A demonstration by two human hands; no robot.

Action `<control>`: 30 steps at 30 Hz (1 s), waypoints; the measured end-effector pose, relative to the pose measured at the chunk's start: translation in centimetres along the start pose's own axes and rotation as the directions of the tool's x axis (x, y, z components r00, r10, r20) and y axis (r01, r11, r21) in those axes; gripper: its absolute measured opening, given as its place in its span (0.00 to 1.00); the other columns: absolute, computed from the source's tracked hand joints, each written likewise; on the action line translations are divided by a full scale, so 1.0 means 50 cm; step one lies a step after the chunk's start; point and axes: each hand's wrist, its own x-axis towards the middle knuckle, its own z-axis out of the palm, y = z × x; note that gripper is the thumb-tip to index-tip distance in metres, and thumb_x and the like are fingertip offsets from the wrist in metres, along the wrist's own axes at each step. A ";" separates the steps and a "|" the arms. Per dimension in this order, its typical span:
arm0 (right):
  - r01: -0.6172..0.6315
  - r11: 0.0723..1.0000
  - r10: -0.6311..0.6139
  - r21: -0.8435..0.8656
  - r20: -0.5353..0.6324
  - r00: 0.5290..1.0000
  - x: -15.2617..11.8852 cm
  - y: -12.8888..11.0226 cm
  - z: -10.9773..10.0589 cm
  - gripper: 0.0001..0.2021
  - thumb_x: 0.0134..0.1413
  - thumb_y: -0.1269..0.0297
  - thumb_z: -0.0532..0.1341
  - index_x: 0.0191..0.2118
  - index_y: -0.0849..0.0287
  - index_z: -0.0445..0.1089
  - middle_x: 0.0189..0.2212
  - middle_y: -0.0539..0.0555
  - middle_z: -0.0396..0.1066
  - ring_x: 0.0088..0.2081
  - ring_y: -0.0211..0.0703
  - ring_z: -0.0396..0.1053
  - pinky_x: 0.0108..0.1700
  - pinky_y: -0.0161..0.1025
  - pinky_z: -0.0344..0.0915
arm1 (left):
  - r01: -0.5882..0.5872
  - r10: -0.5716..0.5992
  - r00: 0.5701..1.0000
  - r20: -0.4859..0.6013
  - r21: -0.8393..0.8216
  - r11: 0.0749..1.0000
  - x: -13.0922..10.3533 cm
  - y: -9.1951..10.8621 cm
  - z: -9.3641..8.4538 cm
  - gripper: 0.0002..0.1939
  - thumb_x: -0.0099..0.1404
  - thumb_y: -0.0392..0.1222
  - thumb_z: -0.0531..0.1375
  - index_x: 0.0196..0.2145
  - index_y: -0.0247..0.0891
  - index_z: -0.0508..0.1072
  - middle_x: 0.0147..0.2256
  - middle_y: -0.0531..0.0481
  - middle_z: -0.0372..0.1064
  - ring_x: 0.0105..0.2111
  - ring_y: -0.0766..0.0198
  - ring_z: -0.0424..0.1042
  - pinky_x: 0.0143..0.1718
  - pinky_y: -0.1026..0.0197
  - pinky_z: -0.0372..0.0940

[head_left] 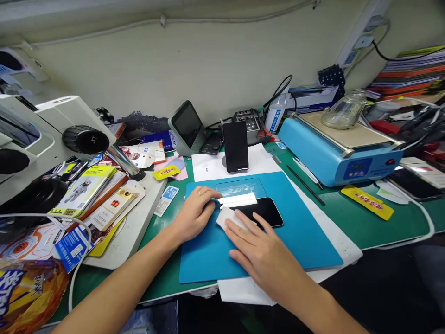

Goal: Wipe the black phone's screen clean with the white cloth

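A black-screened phone (267, 212) lies flat on the blue mat (215, 260), its long side running left to right. Along its upper edge lies a white strip (239, 200). My right hand (259, 243) presses a folded white wipe (227, 217) against the left part of the phone, fingers nearly flat over it. At the phone's left end is my left hand (196, 213), wearing a ring, with bent fingers and the tips closed on something small and bluish. Just behind the phone, a clear rectangular sheet (239, 186) rests on the mat.
Behind the mat stands an upright phone (236, 146) beside a smart display (187, 127). To the right sit a blue heating machine (333, 153) with a glass jar (346, 111) and a black stick (306, 184). A microscope (76, 125) and stacked boxes (83, 190) crowd the left.
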 end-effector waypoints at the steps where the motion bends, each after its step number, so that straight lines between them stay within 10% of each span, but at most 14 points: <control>1: -0.002 1.000 0.002 0.004 0.007 1.000 0.004 -0.004 0.003 0.20 0.72 0.61 0.51 0.63 0.58 0.68 0.63 0.50 0.69 0.67 0.52 0.61 0.63 0.56 0.64 | 0.006 -0.006 1.000 0.001 -0.001 1.000 0.000 0.000 0.001 0.12 0.73 0.33 0.51 0.49 0.41 0.71 0.46 0.47 0.73 0.49 0.55 0.69 0.52 0.51 0.63; 9: -0.011 1.000 0.011 -0.023 -0.015 1.000 -0.005 0.006 -0.005 0.19 0.72 0.63 0.51 0.63 0.56 0.68 0.62 0.46 0.69 0.67 0.53 0.61 0.60 0.55 0.65 | 0.100 -0.100 0.995 0.006 0.014 0.995 0.001 -0.003 0.006 0.13 0.75 0.37 0.51 0.53 0.42 0.70 0.51 0.46 0.70 0.54 0.55 0.65 0.57 0.48 0.62; 20: -0.010 0.962 0.007 -0.273 -0.013 1.000 -0.104 0.149 -0.036 0.24 0.65 0.74 0.51 0.63 0.57 0.68 0.63 0.52 0.69 0.64 0.59 0.64 0.54 0.55 0.70 | 0.148 -0.148 0.989 0.016 -0.025 0.989 0.000 -0.002 0.003 0.14 0.75 0.39 0.51 0.54 0.44 0.69 0.54 0.46 0.69 0.56 0.53 0.65 0.59 0.46 0.62; 30: -0.185 0.976 0.156 -0.115 -0.226 0.961 -0.117 0.136 -0.040 0.15 0.69 0.67 0.55 0.53 0.59 0.77 0.50 0.55 0.80 0.58 0.51 0.72 0.51 0.47 0.75 | 0.129 -0.129 0.992 0.012 0.004 0.992 0.000 0.003 0.002 0.13 0.75 0.39 0.50 0.53 0.42 0.70 0.52 0.45 0.71 0.53 0.52 0.67 0.56 0.45 0.64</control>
